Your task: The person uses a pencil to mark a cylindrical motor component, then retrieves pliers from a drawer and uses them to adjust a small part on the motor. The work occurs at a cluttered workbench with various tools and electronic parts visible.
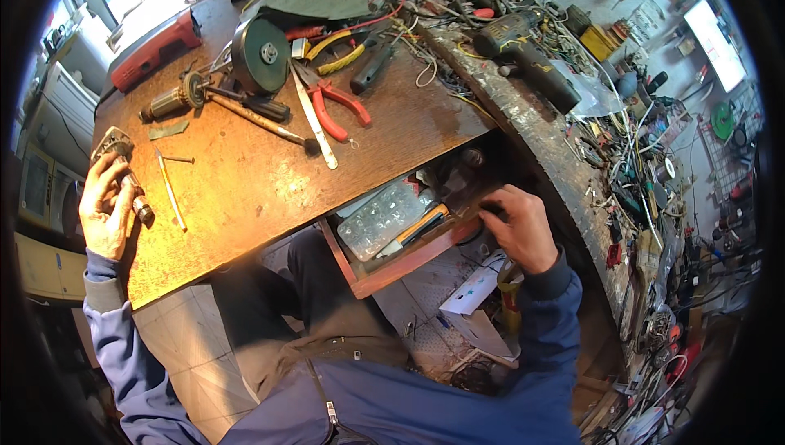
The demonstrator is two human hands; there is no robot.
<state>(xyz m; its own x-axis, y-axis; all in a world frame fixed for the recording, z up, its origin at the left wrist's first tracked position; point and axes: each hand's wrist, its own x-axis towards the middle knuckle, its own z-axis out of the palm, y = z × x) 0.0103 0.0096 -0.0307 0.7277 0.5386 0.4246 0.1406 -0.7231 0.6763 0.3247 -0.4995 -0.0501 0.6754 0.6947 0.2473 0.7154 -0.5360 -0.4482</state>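
Observation:
My left hand [109, 208] is closed around a metal tool part [136, 198] with a housing at its top, on the wooden table's left end. Beside it lie a thin wooden-handled tool [171, 189] and a small rod [178, 159]. My right hand [521, 224] has curled fingers gripping the right end of the front of an open wooden drawer [368, 280]. The drawer holds a clear plastic box [378, 218], an orange and white cutter [417, 228] and dark items.
On the table [245, 240] are a red casing [155, 51], an armature [168, 101], a grinding disc [253, 56], red pliers [343, 105] and a brush [270, 126]. A cluttered bench [531, 134] with cordless drills [531, 60] and cables runs along the right. Boxes [474, 306] lie below.

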